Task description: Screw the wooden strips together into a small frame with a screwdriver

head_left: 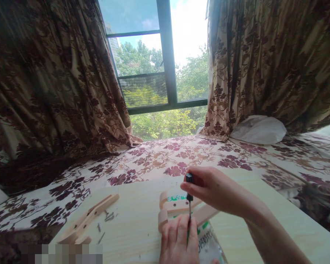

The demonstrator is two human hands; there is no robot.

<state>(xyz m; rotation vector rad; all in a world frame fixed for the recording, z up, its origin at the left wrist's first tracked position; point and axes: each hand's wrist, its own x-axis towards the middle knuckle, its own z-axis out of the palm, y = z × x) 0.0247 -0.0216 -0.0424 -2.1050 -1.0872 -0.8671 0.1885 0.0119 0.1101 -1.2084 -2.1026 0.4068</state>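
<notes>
1. Screwdriver [190, 197] stands nearly upright in my right hand [209, 187], its black handle closed in between my thumb and curled fingers. The thin shaft runs down to my other hand, and I cannot see its tip.
2. My left hand [178, 234] lies low over the near wooden piece [162, 219], fingers stretched out and close together, the shaft passing right by them. The palm is hidden, so I cannot tell whether it grips the wood or only presses on it.
3. That piece sits on the pale wooden table [132, 209], with its rounded end poking out past my fingers on the left. Just beyond it lies a second wooden piece [178, 206] with dark holes in it. Green print shows along that one's far side.
4. Beside my left hand, to its right, is a clear plastic packet [209, 244] with black and green lettering, partly covered by my fingers.
5. Over on the left of the table, well apart from my hands, I have another wooden assembly [89, 219], long and narrow with dark holes. Several loose screws [109, 217] lie near it.
6. Past the table spreads flowered fabric [176, 161], up to a window [165, 66] between patterned curtains [52, 80].
</notes>
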